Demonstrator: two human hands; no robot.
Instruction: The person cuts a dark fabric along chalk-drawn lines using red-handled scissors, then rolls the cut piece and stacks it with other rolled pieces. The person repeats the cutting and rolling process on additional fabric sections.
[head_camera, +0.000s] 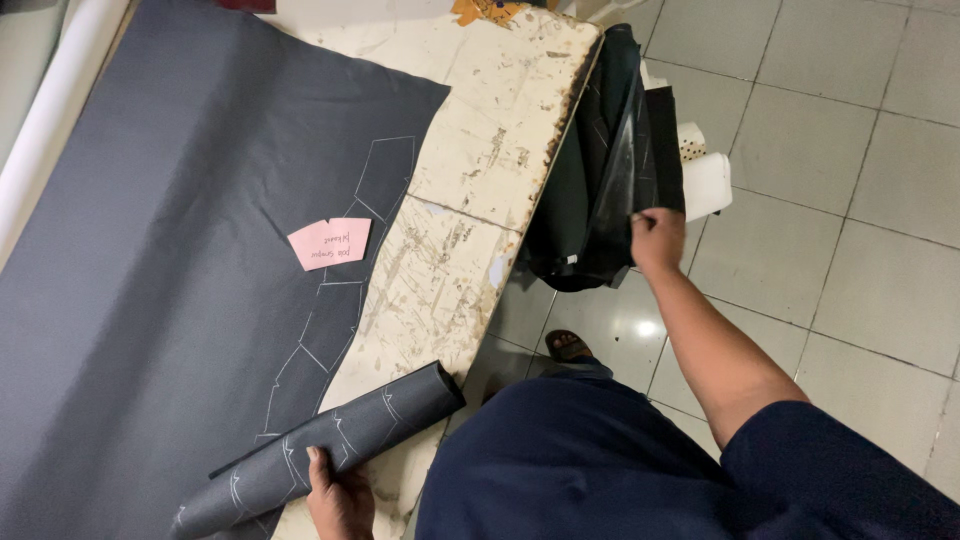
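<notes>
Status: the dark grey fabric sheet (150, 250) lies spread on the worn white table (500, 110), chalk outlines drawn along its right edge. A pink paper pattern piece (331, 243) rests on it. The near corner is rolled; the left hand (338, 500) has a closed grip on this roll (320, 445). The right hand (657, 238) pinches black plastic sheeting (600, 170) hanging off the table's right edge. No cutting is visible. Open tiled floor (850, 200) lies to the right.
</notes>
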